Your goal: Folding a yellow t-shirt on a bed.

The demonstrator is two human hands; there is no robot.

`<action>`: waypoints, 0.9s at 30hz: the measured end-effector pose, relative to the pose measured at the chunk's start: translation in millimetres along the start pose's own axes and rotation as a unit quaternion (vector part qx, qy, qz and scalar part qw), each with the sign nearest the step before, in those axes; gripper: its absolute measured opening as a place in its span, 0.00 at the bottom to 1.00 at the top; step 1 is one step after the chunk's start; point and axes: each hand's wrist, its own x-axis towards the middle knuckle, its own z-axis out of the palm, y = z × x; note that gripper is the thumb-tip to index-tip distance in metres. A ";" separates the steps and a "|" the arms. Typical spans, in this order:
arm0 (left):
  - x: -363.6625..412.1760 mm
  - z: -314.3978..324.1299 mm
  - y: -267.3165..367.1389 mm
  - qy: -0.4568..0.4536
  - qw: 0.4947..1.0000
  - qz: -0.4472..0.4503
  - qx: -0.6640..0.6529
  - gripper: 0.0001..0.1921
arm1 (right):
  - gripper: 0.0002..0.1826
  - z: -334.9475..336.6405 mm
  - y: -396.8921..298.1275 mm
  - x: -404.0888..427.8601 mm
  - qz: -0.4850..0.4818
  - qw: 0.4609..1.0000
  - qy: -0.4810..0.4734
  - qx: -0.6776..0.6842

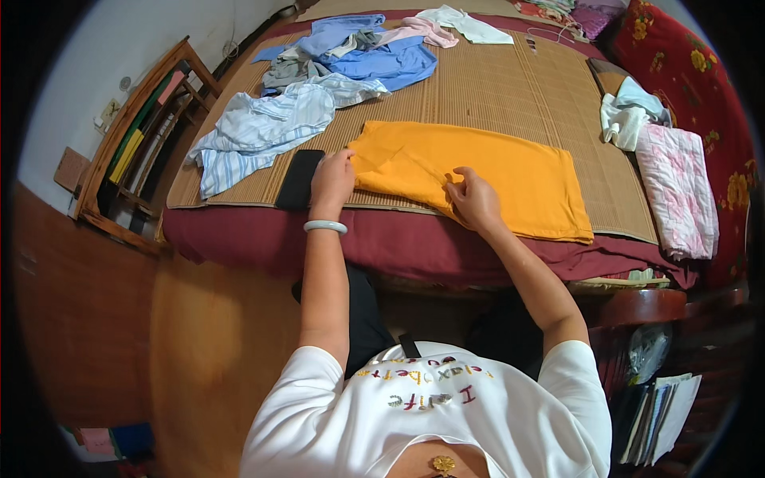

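Observation:
A yellow-orange cloth garment lies folded into a long shape on the bamboo mat, near the bed's front edge. At the garment's left end, my left hand has its fingertips pinched on the edge. My right hand touches the front part of the garment, its thumb and forefinger bent at a crease; whether cloth is between them cannot be told. Just left of my left hand lies a black phone-like flat object, partly behind the hand. A blue-and-white striped garment lies loosely crumpled further left.
Blue garments and grey ones are heaped at the back left, with pink and white clothes behind. A folded pink-and-white quilted cloth lies right, beside a red floral cover. A wooden rack stands left.

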 end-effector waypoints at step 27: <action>-19.5 65.5 80.9 -0.204 0.944 0.132 0.222 0.44 | 0.39 13.8 11.6 -16.9 -0.220 0.959 -0.067 -0.164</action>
